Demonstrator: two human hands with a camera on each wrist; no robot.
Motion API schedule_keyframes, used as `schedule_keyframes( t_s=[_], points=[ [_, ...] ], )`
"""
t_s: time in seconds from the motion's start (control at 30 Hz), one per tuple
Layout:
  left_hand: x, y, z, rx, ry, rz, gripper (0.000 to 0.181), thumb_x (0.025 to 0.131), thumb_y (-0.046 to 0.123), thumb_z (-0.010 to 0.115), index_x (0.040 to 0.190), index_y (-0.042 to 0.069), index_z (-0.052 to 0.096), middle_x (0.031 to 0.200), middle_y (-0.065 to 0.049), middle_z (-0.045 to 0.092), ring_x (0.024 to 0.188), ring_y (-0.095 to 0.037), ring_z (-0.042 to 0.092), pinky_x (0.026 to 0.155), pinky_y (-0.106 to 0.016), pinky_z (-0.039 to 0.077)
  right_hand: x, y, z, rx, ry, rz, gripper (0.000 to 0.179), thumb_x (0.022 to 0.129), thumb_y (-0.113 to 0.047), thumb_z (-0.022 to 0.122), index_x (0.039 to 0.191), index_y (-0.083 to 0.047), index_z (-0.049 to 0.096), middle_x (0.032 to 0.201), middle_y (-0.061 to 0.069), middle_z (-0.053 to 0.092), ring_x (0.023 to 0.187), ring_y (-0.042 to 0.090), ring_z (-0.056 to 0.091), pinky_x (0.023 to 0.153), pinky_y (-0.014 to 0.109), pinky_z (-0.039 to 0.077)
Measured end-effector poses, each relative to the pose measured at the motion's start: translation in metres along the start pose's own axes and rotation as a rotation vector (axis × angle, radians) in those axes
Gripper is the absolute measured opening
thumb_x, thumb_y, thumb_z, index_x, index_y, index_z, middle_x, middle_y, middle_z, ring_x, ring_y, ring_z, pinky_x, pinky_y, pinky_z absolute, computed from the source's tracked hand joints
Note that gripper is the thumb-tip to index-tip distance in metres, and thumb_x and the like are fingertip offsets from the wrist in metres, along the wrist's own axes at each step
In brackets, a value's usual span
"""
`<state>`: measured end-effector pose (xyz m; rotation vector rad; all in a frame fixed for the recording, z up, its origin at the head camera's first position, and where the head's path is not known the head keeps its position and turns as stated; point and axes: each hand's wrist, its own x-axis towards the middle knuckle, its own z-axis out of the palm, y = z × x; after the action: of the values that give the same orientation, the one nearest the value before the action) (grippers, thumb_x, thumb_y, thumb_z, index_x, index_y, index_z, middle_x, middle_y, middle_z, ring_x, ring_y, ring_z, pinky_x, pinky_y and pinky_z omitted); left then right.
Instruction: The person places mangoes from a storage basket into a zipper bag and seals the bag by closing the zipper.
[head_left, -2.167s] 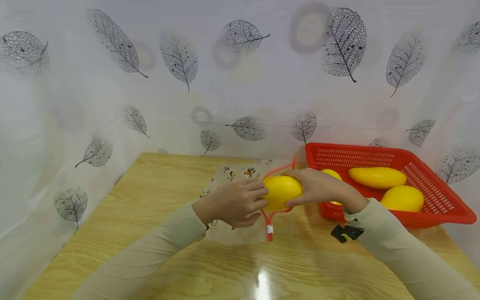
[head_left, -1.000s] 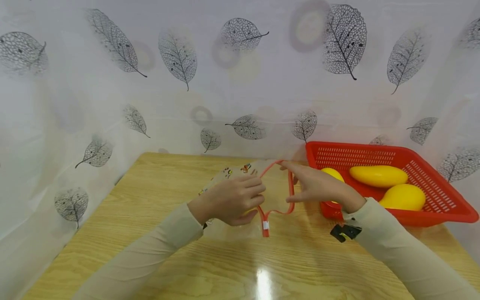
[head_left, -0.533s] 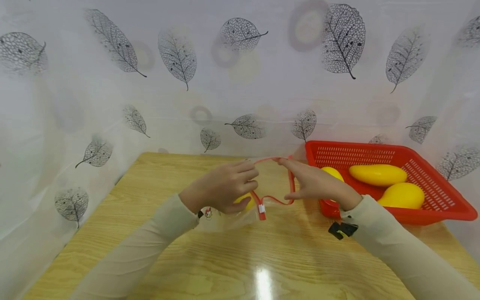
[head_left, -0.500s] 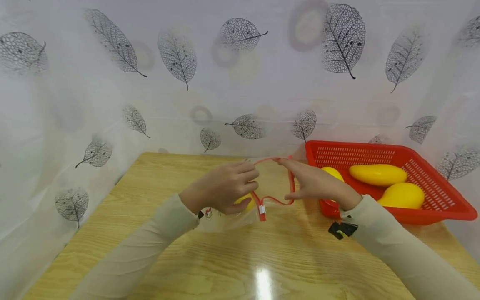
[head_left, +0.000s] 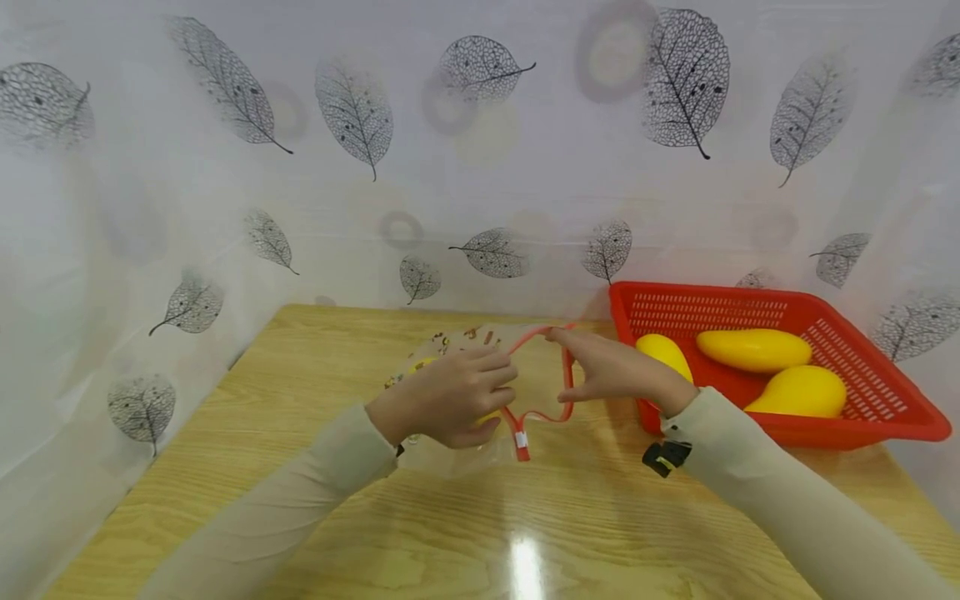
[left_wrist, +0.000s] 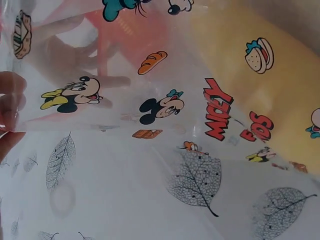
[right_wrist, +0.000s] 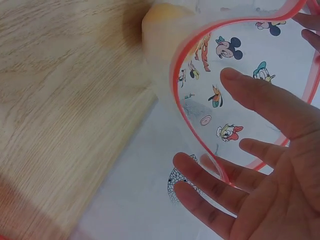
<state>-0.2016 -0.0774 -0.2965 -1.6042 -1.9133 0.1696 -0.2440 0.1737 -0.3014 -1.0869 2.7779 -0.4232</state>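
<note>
A clear zip bag [head_left: 450,468] with printed cartoon figures is held over the table, its red zip edge [head_left: 567,385] spread wide at the right. My left hand [head_left: 453,398] pinches the bag by its mouth; its fingertips [left_wrist: 11,102] show at the edge of the left wrist view. Inside the bag lies a yellow mango [left_wrist: 260,100], mostly hidden by the left hand in the head view. My right hand [head_left: 611,368] is at the mouth with fingers extended and thumb apart, touching the red edge. A white slider [head_left: 521,438] sits at the zip's near end.
A red slotted basket [head_left: 885,417] stands at the right, close to the right forearm, with three more yellow mangoes [head_left: 753,350] in it. The wooden table [head_left: 420,542] meets a white, leaf-printed sheet [head_left: 480,192] at the back and left.
The mango that the right hand held at the bag's mouth has gone inside and leftward. The right hand let go of it and moved to the red edge, and the mouth is wider.
</note>
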Motion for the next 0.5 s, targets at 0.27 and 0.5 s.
schedule_keyframes(
  t_s=[0.27,0.5],
  points=[
    [-0.007,-0.004,0.009,-0.019,-0.034,-0.043,0.017,0.071,0.029,0.066,0.069,0.015,0.057,0.076,0.002,0.054,0.072,-0.013,0.049,0.069,-0.026,0.044,0.012,0.002,0.002,0.025,-0.057,-0.013,0.081,0.080,-0.025,0.073,0.144,-0.001,0.030,0.144,0.018,0.042,0.123,0.034,0.050,0.098,0.046,0.045],
    [-0.013,-0.007,0.017,-0.028,-0.062,-0.057,0.016,0.075,0.028,0.064,0.070,0.015,0.056,0.075,0.002,0.052,0.071,-0.013,0.046,0.069,-0.025,0.043,0.011,0.004,0.003,0.031,-0.058,-0.032,0.074,0.082,-0.023,0.071,0.143,-0.003,0.034,0.144,0.017,0.043,0.124,0.034,0.050,0.100,0.047,0.044]
  ],
)
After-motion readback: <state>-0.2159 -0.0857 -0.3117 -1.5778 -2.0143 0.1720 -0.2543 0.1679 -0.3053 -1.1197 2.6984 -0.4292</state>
